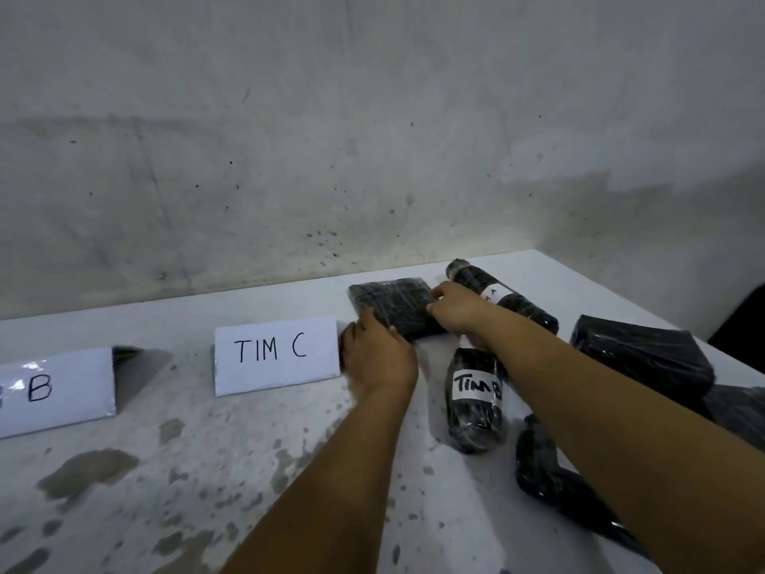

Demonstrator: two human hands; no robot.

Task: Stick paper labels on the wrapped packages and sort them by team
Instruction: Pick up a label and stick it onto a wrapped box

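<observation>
White table [186, 470], paint worn in grey patches, pushed against a stained concrete wall [289, 138]. Left hand [378, 354] and right hand [455, 310] both on a flat black wrapped package [395, 304] lying just right of the folded "TIM C" card [276, 355] — left fingers curled over its near-left edge, right fingers pinching its right end; no label visible on it. Right of the right hand: a black roll [503, 294] with a white label, text unreadable. Under the right forearm: a wrapped bundle labelled "TIM B" [476, 401]. Further right — a bigger black wrapped block [641, 358], and another black bundle [550, 470] near the table's front edge. Far left: a folded card showing "B" [54, 389].
</observation>
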